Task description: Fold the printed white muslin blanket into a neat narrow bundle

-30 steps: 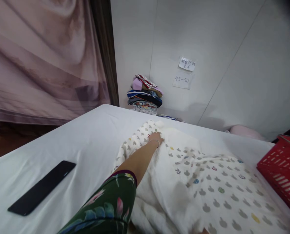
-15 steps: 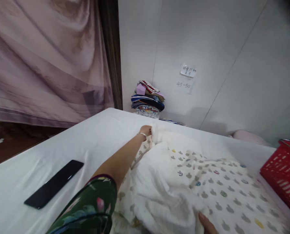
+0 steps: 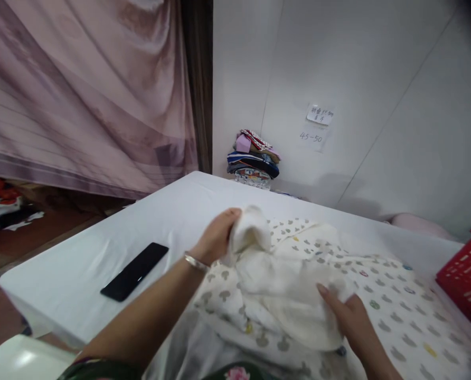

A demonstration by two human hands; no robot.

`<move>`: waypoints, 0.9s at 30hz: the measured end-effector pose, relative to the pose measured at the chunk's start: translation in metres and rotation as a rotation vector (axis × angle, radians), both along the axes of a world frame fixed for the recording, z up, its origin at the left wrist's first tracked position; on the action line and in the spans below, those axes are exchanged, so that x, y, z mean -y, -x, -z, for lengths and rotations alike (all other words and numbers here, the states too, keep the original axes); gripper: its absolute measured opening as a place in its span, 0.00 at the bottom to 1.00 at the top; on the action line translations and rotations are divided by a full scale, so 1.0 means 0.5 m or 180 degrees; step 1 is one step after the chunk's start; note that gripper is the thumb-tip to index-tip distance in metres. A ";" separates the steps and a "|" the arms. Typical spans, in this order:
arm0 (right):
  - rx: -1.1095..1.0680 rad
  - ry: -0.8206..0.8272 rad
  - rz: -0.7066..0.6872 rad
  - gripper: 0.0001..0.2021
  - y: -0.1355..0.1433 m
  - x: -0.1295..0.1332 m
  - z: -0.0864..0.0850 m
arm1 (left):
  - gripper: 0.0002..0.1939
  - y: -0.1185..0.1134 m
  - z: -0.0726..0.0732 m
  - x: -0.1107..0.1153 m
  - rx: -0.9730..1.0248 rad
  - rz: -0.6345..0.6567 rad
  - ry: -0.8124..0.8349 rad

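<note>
A white cloth with small grey rabbit-like prints and a few coloured ones lies rumpled over the right half of the table. Bunched on top is its plain white part; I cannot tell whether this is the lining or a separate piece. My left hand, a silver bangle at the wrist, is closed on a raised fold of the plain white fabric. Lower and to the right, my right hand pinches the same fabric between thumb and fingers. Part of both grips is hidden by the folds.
A black phone-like slab lies left on the white-covered table. Folded clothes are stacked behind the far edge. A red basket stands at right. A pale stool is at lower left.
My left hand has drawn back from the far edge of the cloth, lifting a fold. My right hand has come further into view and up. The view has shifted slightly left.
</note>
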State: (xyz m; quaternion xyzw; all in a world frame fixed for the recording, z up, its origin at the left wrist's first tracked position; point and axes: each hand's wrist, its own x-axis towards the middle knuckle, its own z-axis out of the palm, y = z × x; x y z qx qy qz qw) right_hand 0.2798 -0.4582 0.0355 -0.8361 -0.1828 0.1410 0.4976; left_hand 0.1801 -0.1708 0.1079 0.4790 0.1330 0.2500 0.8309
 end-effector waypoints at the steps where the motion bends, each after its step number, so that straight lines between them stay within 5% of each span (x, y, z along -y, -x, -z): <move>1: 0.0189 0.0235 -0.0306 0.20 0.005 -0.023 -0.010 | 0.08 -0.004 0.030 0.040 -0.0108 0.0190 0.0184; 5: 0.0474 0.0954 -0.1361 0.20 0.031 -0.104 -0.010 | 0.08 -0.015 0.140 0.159 -0.0398 0.0406 0.0726; 9: -0.0450 -0.0278 -0.1815 0.20 0.046 -0.121 0.036 | 0.11 0.011 0.185 0.192 -0.0585 0.0229 0.0323; 14: -0.1882 -0.1172 -0.1183 0.19 0.053 -0.105 0.086 | 0.21 0.038 0.200 0.192 -0.0830 -0.0146 -0.1415; 17: -0.2297 -0.1465 -0.0888 0.18 0.051 -0.107 0.090 | 0.14 0.034 0.209 0.195 -0.0913 -0.0281 -0.1644; 23: -0.1680 -0.1574 -0.0569 0.14 0.059 -0.103 0.062 | 0.10 0.036 0.185 0.174 -0.1056 -0.0343 -0.1871; 27: -0.1367 -0.1214 -0.1063 0.13 0.085 -0.089 0.041 | 0.14 0.041 0.136 0.164 -0.0923 -0.0774 -0.2453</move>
